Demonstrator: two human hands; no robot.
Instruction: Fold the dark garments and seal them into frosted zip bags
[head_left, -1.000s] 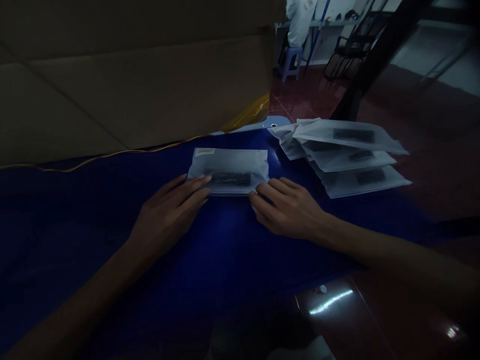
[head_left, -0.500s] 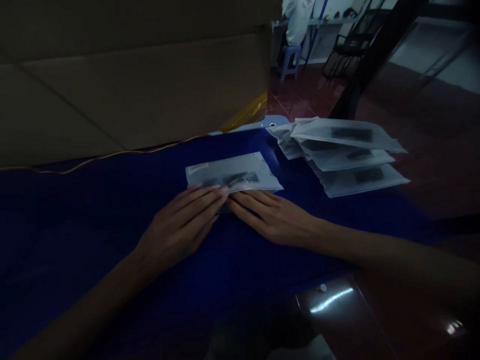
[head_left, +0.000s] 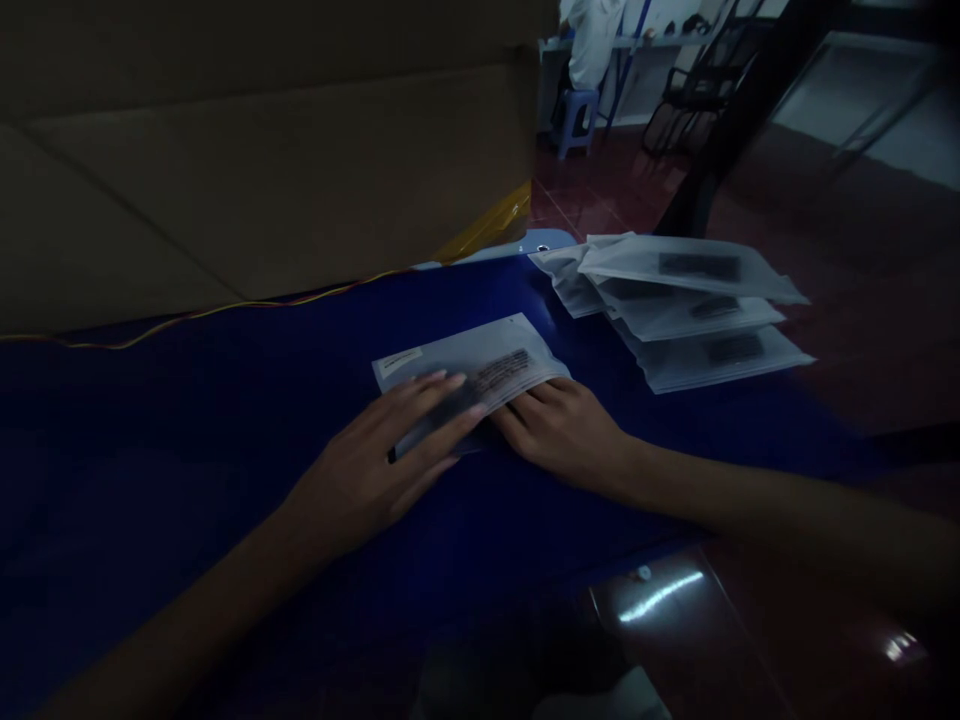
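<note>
A frosted plastic bag (head_left: 480,345) with a pale label strip and dark printing lies on the blue tabletop in front of me. My left hand (head_left: 382,445) is open, its fingers spread and resting over the bag's near left part. At the near right edge, my right hand (head_left: 559,425) grips the bag with bent fingers. Their tips are hidden beneath or within that edge, and I cannot tell which. To the right lies a loose pile of similar frosted bags (head_left: 697,285), each with a dark patch, apart from both hands.
A large cardboard box (head_left: 300,190) with yellow tape stands along the table's back. A thin yellow and red wire (head_left: 322,295) runs along its base. Beyond, a person (head_left: 590,45) sits on a blue stool (head_left: 576,120), near a black chair (head_left: 697,90). The blue table (head_left: 187,430) ends toward the right.
The bag's near edge has turned up to the right, and its left side has come nearer me. My left fingers have spread apart; my right hand has shifted slightly right along the edge.
</note>
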